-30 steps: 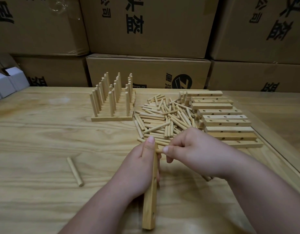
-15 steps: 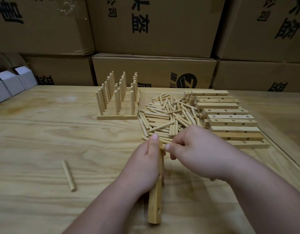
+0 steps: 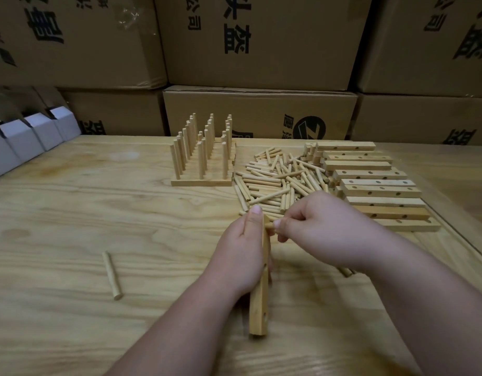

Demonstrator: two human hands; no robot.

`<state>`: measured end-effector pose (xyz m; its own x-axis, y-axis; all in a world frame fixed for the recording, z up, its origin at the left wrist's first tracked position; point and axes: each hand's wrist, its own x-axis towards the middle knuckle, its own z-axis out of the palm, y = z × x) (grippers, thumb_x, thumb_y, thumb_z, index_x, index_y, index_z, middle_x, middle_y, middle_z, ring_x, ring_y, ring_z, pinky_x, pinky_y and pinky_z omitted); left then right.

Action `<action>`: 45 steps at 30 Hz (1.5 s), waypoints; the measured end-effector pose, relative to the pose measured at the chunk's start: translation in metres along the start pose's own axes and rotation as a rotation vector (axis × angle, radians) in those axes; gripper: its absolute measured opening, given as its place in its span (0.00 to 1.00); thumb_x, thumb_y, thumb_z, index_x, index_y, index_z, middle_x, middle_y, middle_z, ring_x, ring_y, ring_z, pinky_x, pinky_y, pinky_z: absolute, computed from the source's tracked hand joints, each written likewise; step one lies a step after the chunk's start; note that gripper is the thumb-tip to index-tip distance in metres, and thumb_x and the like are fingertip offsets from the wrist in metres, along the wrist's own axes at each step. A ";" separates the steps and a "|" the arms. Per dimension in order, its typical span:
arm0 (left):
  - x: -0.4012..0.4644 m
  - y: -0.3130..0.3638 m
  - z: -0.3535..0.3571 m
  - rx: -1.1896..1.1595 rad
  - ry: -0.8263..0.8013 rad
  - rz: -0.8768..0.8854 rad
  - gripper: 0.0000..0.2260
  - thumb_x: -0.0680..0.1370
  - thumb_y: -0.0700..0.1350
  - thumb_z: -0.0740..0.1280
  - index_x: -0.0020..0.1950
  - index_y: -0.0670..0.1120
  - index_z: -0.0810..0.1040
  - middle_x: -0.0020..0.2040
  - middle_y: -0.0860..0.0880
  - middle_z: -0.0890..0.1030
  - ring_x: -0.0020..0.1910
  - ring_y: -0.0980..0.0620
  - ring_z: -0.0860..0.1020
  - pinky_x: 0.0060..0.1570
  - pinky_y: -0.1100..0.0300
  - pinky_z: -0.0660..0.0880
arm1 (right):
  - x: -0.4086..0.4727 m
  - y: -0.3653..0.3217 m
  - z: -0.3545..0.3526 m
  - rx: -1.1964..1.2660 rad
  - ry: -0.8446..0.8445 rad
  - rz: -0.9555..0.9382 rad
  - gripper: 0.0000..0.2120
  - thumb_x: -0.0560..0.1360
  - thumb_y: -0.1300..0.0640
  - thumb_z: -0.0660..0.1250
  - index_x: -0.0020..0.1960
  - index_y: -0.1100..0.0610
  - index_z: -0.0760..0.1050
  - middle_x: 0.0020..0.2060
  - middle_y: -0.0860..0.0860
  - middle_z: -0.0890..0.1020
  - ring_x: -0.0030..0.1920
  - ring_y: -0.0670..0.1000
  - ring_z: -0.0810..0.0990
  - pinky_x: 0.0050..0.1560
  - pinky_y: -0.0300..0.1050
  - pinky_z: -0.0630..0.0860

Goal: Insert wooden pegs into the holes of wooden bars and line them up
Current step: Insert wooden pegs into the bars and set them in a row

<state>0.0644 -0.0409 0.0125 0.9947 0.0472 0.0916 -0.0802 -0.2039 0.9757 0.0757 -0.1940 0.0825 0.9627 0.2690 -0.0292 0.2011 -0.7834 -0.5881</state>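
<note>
The wooden bar [image 3: 259, 302] is held on edge above the tabletop [image 3: 71, 213], its length running away from the person, its holes facing right. The left hand [image 3: 240, 256] wraps it, grip curled round the bar with the thumb laid along its top. The right hand [image 3: 321, 229] pinches a peg [image 3: 269, 226] in its grip, the peg's tip meeting the bar's far end. Beyond lie a heap of loose pegs [image 3: 278, 183], a stack of empty bars [image 3: 370, 183] to its right, and a row of finished pegged bars [image 3: 202, 158] to its left. One stray peg [image 3: 112, 275] lies well apart on the left.
</note>
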 end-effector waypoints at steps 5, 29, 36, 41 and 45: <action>-0.010 0.000 0.003 -0.043 0.106 0.030 0.31 0.84 0.62 0.47 0.41 0.41 0.78 0.26 0.48 0.80 0.28 0.53 0.79 0.38 0.57 0.77 | 0.001 0.006 -0.008 0.598 -0.045 0.086 0.09 0.80 0.51 0.69 0.48 0.56 0.83 0.29 0.49 0.78 0.25 0.46 0.72 0.25 0.41 0.70; -0.039 0.046 -0.116 0.850 0.285 -0.083 0.12 0.79 0.54 0.60 0.59 0.55 0.78 0.60 0.46 0.78 0.59 0.42 0.76 0.56 0.49 0.76 | 0.003 0.016 0.025 0.761 0.384 -0.073 0.08 0.79 0.52 0.69 0.45 0.48 0.86 0.36 0.53 0.86 0.31 0.47 0.81 0.38 0.50 0.79; -0.067 0.035 -0.210 1.065 0.118 -0.790 0.35 0.76 0.47 0.67 0.80 0.54 0.55 0.65 0.43 0.76 0.60 0.43 0.77 0.54 0.52 0.77 | 0.005 0.022 0.010 0.798 0.400 -0.109 0.11 0.73 0.44 0.71 0.48 0.49 0.87 0.36 0.54 0.86 0.32 0.49 0.81 0.30 0.40 0.80; -0.069 0.015 -0.203 1.051 0.206 -0.686 0.27 0.76 0.42 0.64 0.76 0.50 0.65 0.63 0.46 0.79 0.61 0.45 0.77 0.51 0.57 0.73 | 0.008 0.027 0.013 0.746 0.415 -0.104 0.06 0.79 0.50 0.70 0.48 0.46 0.86 0.37 0.54 0.86 0.32 0.48 0.82 0.34 0.46 0.80; -0.055 0.012 -0.173 0.881 0.209 -0.456 0.26 0.72 0.47 0.67 0.70 0.55 0.69 0.51 0.48 0.84 0.51 0.49 0.82 0.43 0.60 0.73 | 0.010 0.026 0.019 0.627 0.409 -0.073 0.07 0.78 0.53 0.71 0.44 0.52 0.85 0.35 0.52 0.86 0.31 0.46 0.82 0.36 0.48 0.78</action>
<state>-0.0028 0.1233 0.0534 0.8806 0.4535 -0.1374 0.4645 -0.7685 0.4400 0.0867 -0.2010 0.0516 0.9661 -0.0174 0.2578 0.2435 -0.2724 -0.9309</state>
